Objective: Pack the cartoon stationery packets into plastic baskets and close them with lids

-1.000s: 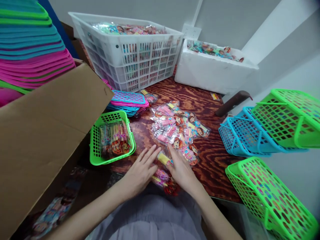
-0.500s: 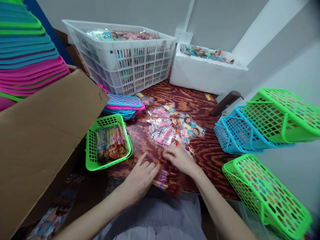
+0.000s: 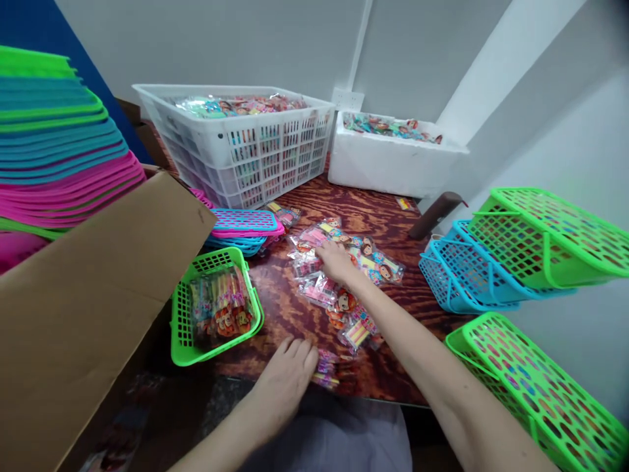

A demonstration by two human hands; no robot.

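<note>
My left hand (image 3: 289, 368) rests at the table's near edge, its fingers curled against a small stack of clear packets (image 3: 326, 368) with pink and yellow contents. Farther forward, my right hand (image 3: 337, 262) reaches into a loose pile of clear packets (image 3: 314, 288), its fingers bent down onto one of them; the fingertips are partly hidden. Printed cartoon figures and pink or yellow pieces show through the plastic. Left of the pile, a green basket (image 3: 181, 328) with an open top holds a row of similar packets.
Lids (image 3: 246, 223) in blue and pink lie behind the green basket. A white crate (image 3: 221, 144) and a foam box (image 3: 393, 160) hold more packets at the back. A cardboard box (image 3: 98, 282) flanks the left; filled baskets (image 3: 535, 387) and a brown tool (image 3: 437, 213) are right.
My right hand has moved forward from the near side of the pile to its middle. Some packets now lie nearer the table's front. My left hand stays by the stack, and the view has tilted up.
</note>
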